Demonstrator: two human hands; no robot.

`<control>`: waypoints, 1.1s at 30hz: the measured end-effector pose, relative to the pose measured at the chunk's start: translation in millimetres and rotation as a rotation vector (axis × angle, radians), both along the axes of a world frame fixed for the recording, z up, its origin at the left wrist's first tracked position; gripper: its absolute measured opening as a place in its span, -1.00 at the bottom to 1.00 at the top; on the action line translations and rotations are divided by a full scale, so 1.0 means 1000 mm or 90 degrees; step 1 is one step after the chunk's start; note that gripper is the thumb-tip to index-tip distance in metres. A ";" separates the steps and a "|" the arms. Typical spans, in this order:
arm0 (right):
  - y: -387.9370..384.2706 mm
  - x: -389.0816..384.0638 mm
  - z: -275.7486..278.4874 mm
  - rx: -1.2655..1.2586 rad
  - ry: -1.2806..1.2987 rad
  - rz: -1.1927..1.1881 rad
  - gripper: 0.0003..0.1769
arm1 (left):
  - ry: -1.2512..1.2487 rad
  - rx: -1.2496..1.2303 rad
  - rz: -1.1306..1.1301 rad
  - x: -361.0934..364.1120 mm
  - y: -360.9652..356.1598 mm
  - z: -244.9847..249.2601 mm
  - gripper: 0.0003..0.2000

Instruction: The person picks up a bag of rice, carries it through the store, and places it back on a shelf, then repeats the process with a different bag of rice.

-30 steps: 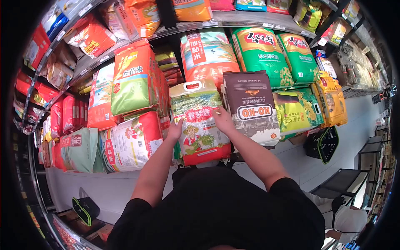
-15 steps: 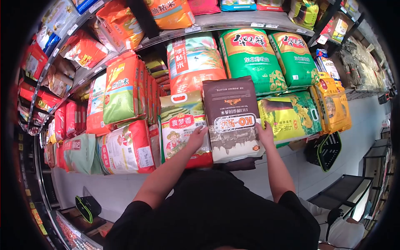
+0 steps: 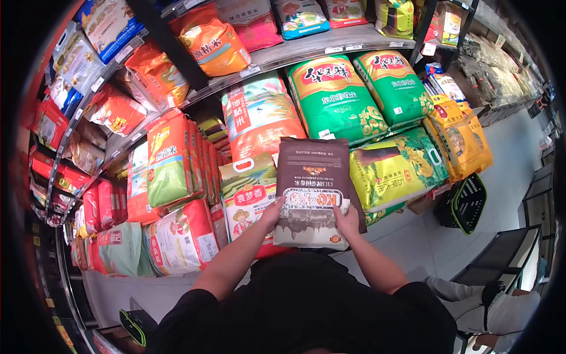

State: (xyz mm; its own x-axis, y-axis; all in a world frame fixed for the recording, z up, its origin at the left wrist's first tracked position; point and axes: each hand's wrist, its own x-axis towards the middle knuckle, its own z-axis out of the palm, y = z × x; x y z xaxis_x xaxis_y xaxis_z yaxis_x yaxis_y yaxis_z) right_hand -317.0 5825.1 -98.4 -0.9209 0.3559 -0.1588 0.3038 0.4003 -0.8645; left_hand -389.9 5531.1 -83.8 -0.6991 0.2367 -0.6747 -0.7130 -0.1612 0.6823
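Observation:
A brown and white rice bag (image 3: 313,168) lies between my two hands, its printing upside down to me. My left hand (image 3: 273,213) is closed on its left edge, and my right hand (image 3: 346,220) grips the right edge. Beneath it, a dark strip of what looks like another brown bag (image 3: 358,207) shows on the right. To the left is a white and red rice bag (image 3: 243,200) with a farmer picture, partly behind my left forearm. A yellow-green rice bag (image 3: 392,168) with a carry handle lies to the right.
Green and gold rice bags (image 3: 336,106) and an orange rice bag (image 3: 259,118) lie behind. A shelf (image 3: 306,52) with more bags runs above them. A black shopping basket (image 3: 466,203) stands on the floor at right. Another person (image 3: 495,310) is at lower right.
The brown bag has come slightly towards me with both hands on it, uncovering the dark bag below at its right. My view has shifted, and more of the other person shows.

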 end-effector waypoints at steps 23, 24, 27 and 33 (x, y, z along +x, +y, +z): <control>-0.029 -0.024 0.026 -0.495 -0.282 0.110 -0.27 | -0.039 -0.074 0.199 0.075 -0.048 -0.003 -0.36; -0.039 -0.027 0.032 -0.511 -0.285 0.135 -0.31 | -0.019 -0.102 0.225 0.079 -0.057 0.003 -0.38; -0.077 -0.041 0.016 -0.555 -0.311 0.198 -0.38 | 0.043 -0.124 0.315 0.097 -0.080 0.052 -0.42; -0.191 -0.038 0.036 -0.568 -0.344 0.356 -0.40 | 0.046 -0.110 0.391 0.173 -0.183 0.074 -0.48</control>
State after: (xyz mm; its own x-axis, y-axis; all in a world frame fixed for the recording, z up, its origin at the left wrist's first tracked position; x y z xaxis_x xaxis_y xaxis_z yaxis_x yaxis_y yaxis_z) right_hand -355.1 5633.8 -62.0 -0.6503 -0.5095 -0.5636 0.6904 -0.0867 -0.7182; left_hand -217.4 5347.7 -9.7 -0.7177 -0.3288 -0.6138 -0.4777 -0.4090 0.7775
